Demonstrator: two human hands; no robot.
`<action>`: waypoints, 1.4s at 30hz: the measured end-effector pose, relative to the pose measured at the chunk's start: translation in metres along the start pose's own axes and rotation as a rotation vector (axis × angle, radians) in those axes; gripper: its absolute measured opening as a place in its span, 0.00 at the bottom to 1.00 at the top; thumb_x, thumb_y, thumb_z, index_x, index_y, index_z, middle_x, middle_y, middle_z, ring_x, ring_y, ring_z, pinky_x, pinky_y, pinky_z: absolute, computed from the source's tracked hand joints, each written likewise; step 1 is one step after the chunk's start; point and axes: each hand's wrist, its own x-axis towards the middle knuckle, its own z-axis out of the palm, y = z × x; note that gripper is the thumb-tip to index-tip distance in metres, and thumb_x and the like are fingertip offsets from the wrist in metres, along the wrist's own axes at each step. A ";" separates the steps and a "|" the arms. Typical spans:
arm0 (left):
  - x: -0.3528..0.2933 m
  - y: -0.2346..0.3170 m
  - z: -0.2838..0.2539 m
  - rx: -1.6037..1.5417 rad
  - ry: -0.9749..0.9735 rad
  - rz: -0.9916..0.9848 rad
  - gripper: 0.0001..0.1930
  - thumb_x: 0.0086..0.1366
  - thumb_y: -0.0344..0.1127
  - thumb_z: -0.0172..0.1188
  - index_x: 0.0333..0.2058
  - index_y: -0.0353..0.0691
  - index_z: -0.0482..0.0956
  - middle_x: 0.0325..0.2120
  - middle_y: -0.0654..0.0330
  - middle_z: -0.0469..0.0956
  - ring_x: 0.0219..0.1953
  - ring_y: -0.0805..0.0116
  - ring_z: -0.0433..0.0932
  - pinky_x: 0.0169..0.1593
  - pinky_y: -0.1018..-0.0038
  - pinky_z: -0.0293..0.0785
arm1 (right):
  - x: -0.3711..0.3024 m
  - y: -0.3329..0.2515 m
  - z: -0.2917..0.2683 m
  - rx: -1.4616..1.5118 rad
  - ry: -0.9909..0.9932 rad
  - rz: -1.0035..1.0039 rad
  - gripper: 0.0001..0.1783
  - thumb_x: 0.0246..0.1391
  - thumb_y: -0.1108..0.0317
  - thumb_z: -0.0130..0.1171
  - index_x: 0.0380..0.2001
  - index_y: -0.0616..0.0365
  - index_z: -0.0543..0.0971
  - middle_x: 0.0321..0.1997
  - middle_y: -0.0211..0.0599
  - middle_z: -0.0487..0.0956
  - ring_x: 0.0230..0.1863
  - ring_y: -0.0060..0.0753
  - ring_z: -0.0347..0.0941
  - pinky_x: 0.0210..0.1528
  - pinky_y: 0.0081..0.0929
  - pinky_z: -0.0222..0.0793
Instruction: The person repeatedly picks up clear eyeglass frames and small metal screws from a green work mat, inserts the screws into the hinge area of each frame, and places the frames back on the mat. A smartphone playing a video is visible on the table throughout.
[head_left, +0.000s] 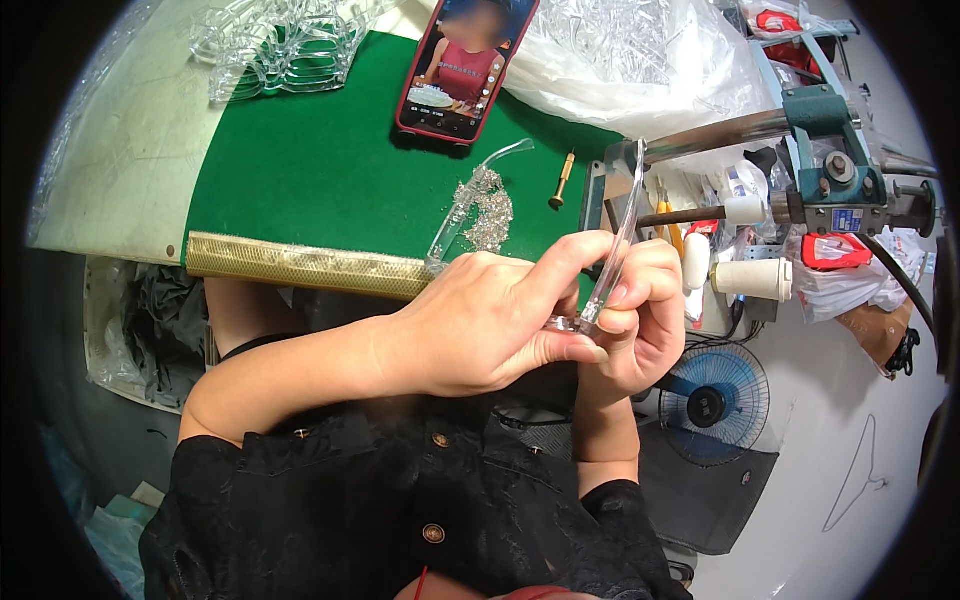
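My left hand and my right hand meet at the bench's front edge, both closed on a clear plastic eyeglass frame. Its transparent temple points up and away between them. My left thumb and my right fingertips press near the hinge corner; my fingers hide most of the front. Beyond my left hand, a second clear temple reaches over the green mat, its lower end close to my knuckles. Beside it is a heap of tiny shiny metal parts, too small to name surely.
A small gold-handled screwdriver lies right of the heap. A red-cased phone stands at the back, between clear frames and a plastic bag. A green metal machine stands right, above a fan. Gold trim edges the bench.
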 end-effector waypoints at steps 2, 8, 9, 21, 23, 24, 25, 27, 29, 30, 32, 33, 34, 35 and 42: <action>-0.001 0.001 -0.002 0.053 -0.007 -0.011 0.39 0.59 0.52 0.60 0.60 0.36 0.54 0.24 0.52 0.77 0.26 0.49 0.78 0.29 0.69 0.72 | 0.000 0.001 0.000 0.050 -0.008 0.028 0.13 0.48 0.63 0.66 0.24 0.57 0.73 0.28 0.32 0.69 0.31 0.26 0.64 0.34 0.20 0.61; -0.002 -0.001 0.000 -0.072 -0.017 -0.023 0.39 0.61 0.52 0.59 0.60 0.35 0.52 0.25 0.54 0.78 0.28 0.53 0.80 0.33 0.70 0.74 | 0.003 0.005 -0.003 0.133 -0.040 0.024 0.13 0.44 0.63 0.69 0.23 0.58 0.74 0.27 0.31 0.69 0.31 0.25 0.64 0.34 0.20 0.60; -0.001 -0.001 0.000 -0.107 -0.015 -0.030 0.39 0.61 0.53 0.58 0.61 0.35 0.51 0.27 0.55 0.78 0.29 0.55 0.81 0.34 0.70 0.74 | 0.004 0.006 -0.003 0.139 -0.020 0.024 0.13 0.44 0.64 0.69 0.22 0.58 0.74 0.28 0.31 0.70 0.31 0.25 0.64 0.34 0.20 0.60; 0.051 -0.010 0.021 -0.001 0.031 0.046 0.34 0.62 0.48 0.58 0.58 0.31 0.57 0.39 0.51 0.75 0.42 0.57 0.77 0.46 0.69 0.71 | 0.003 0.024 -0.035 0.226 0.030 0.247 0.14 0.54 0.61 0.62 0.34 0.63 0.80 0.33 0.31 0.72 0.40 0.26 0.64 0.44 0.22 0.59; 0.069 -0.018 0.026 0.487 0.019 0.324 0.27 0.60 0.42 0.61 0.52 0.31 0.66 0.39 0.49 0.76 0.43 0.52 0.77 0.45 0.67 0.73 | 0.009 0.028 -0.059 0.125 0.053 0.193 0.14 0.54 0.61 0.62 0.34 0.64 0.81 0.32 0.32 0.72 0.39 0.26 0.64 0.44 0.21 0.60; 0.076 -0.013 0.029 0.566 0.030 0.294 0.17 0.55 0.36 0.63 0.41 0.33 0.74 0.37 0.50 0.76 0.40 0.50 0.76 0.39 0.63 0.74 | 0.013 0.028 -0.070 0.114 0.069 0.218 0.14 0.53 0.62 0.62 0.33 0.64 0.81 0.32 0.31 0.72 0.38 0.25 0.64 0.42 0.21 0.60; 0.081 -0.016 0.031 0.591 -0.037 0.268 0.11 0.57 0.34 0.61 0.36 0.35 0.73 0.29 0.52 0.76 0.32 0.52 0.77 0.32 0.62 0.73 | 0.017 0.032 -0.076 0.135 0.083 0.194 0.12 0.53 0.64 0.62 0.33 0.64 0.81 0.31 0.31 0.72 0.37 0.25 0.65 0.41 0.21 0.60; 0.093 -0.019 0.041 0.613 -0.106 0.174 0.09 0.60 0.34 0.59 0.32 0.36 0.72 0.23 0.52 0.75 0.25 0.50 0.76 0.27 0.60 0.71 | 0.024 0.036 -0.093 0.118 0.054 0.239 0.11 0.53 0.65 0.62 0.33 0.64 0.81 0.31 0.30 0.73 0.37 0.24 0.65 0.41 0.20 0.60; 0.109 -0.022 0.053 0.613 -0.069 0.203 0.08 0.62 0.35 0.57 0.31 0.36 0.71 0.21 0.51 0.75 0.23 0.50 0.76 0.26 0.60 0.71 | 0.031 0.049 -0.109 0.038 0.081 0.135 0.11 0.53 0.64 0.63 0.31 0.63 0.79 0.30 0.28 0.73 0.34 0.19 0.65 0.38 0.17 0.60; 0.116 -0.024 0.059 0.611 -0.050 0.212 0.08 0.63 0.35 0.56 0.30 0.36 0.71 0.20 0.51 0.74 0.22 0.49 0.76 0.25 0.59 0.70 | 0.031 0.050 -0.114 0.096 0.141 0.219 0.11 0.53 0.63 0.63 0.31 0.62 0.78 0.30 0.26 0.73 0.32 0.17 0.64 0.36 0.16 0.59; 0.131 -0.024 0.071 0.615 -0.036 0.228 0.09 0.63 0.35 0.55 0.30 0.36 0.70 0.21 0.51 0.75 0.23 0.50 0.76 0.25 0.60 0.71 | 0.034 0.053 -0.126 0.165 0.232 0.277 0.12 0.53 0.63 0.64 0.32 0.59 0.76 0.29 0.21 0.73 0.29 0.11 0.63 0.34 0.12 0.58; 0.136 -0.024 0.077 0.621 -0.028 0.225 0.09 0.64 0.36 0.55 0.30 0.36 0.70 0.21 0.51 0.75 0.23 0.50 0.76 0.25 0.60 0.71 | 0.036 0.052 -0.129 0.167 0.262 0.270 0.12 0.53 0.63 0.64 0.34 0.60 0.75 0.29 0.21 0.73 0.29 0.11 0.63 0.33 0.11 0.58; 0.140 -0.023 0.082 0.643 -0.003 0.236 0.09 0.63 0.36 0.55 0.30 0.36 0.70 0.21 0.52 0.75 0.23 0.50 0.76 0.25 0.60 0.71 | 0.037 0.056 -0.134 0.202 0.272 0.276 0.11 0.54 0.64 0.63 0.34 0.60 0.74 0.29 0.21 0.73 0.30 0.12 0.63 0.34 0.11 0.58; 0.146 -0.023 0.085 0.667 -0.001 0.237 0.09 0.63 0.36 0.55 0.30 0.36 0.70 0.20 0.52 0.75 0.22 0.50 0.76 0.25 0.60 0.71 | 0.039 0.062 -0.139 0.238 0.280 0.281 0.11 0.55 0.65 0.63 0.34 0.60 0.74 0.30 0.22 0.73 0.30 0.12 0.63 0.35 0.12 0.58; 0.168 -0.031 0.107 0.707 0.026 0.243 0.11 0.64 0.37 0.55 0.28 0.35 0.70 0.18 0.52 0.76 0.20 0.52 0.76 0.24 0.61 0.71 | 0.046 0.084 -0.159 0.244 0.336 0.261 0.09 0.55 0.68 0.62 0.35 0.57 0.73 0.35 0.22 0.72 0.36 0.15 0.63 0.40 0.15 0.59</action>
